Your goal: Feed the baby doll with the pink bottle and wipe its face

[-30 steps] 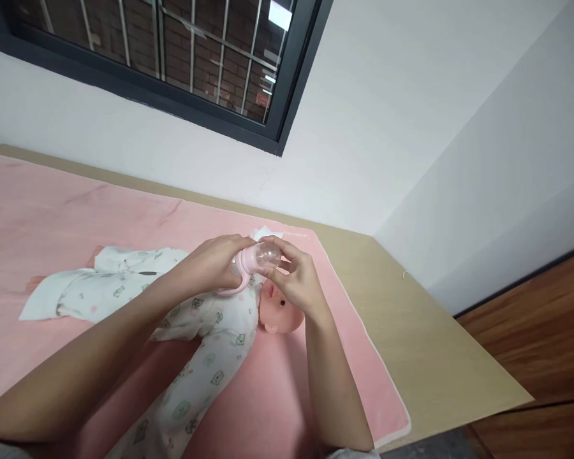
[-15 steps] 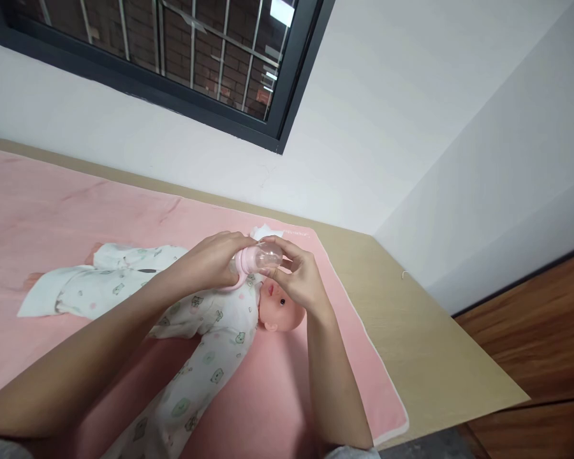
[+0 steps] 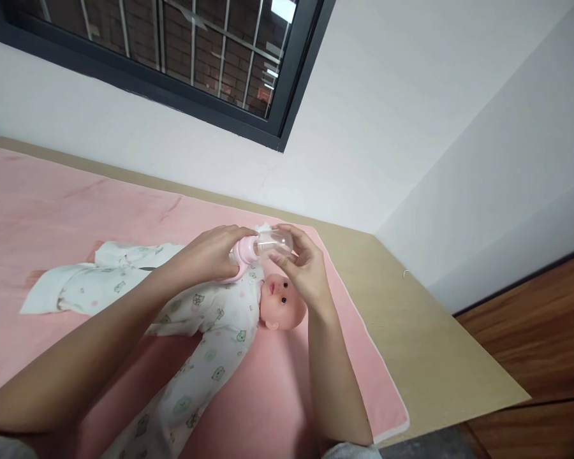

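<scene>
My left hand (image 3: 217,254) is wrapped round a baby bottle (image 3: 245,250) with a pink collar and pink handle. Most of the bottle's body is hidden by that hand. My right hand (image 3: 302,256) pinches the clear domed bottle cap (image 3: 276,243) between thumb and fingers, at the collar's right side. Whether the cap still touches the collar I cannot tell. Beneath both hands a baby doll (image 3: 283,305) lies on its back, head to the right, in a white printed outfit (image 3: 220,319). One sleeve stretches toward me.
A pink mat (image 3: 263,382) with a white edge lies under the doll on a pale wooden board (image 3: 387,306). White walls meet behind it, with a dark-framed, barred window (image 3: 282,127) above. Brown wood panels (image 3: 530,331) stand at the right.
The clear cap and my right hand have shifted right and slightly up, away from the pink collar. More of the doll's face shows. My left hand still holds the bottle.
</scene>
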Tool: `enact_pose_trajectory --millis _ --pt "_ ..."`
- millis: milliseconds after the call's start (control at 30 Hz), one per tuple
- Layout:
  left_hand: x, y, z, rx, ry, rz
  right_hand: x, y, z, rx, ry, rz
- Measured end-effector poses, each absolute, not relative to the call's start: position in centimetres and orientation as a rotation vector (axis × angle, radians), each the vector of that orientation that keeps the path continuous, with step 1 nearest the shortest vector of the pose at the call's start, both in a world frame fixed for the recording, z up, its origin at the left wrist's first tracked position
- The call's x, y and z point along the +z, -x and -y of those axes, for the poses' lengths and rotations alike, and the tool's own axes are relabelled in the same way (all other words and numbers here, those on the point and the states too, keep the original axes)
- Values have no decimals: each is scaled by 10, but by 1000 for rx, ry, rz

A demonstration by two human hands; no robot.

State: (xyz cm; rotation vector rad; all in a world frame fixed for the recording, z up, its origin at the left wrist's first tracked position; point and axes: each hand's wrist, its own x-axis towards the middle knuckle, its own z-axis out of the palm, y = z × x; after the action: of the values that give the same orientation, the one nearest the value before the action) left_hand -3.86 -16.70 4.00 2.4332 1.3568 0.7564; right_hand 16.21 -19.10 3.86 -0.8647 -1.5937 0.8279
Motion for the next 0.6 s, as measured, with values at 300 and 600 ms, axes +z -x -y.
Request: enact_pose_trajectory --millis 300,600 --pt "43 62 150 893 -2234 -1482 -2 -245 128 498 1174 1340" --pt "58 72 155 1029 -2150 -1627 -101 -300 95 226 1894 1310"
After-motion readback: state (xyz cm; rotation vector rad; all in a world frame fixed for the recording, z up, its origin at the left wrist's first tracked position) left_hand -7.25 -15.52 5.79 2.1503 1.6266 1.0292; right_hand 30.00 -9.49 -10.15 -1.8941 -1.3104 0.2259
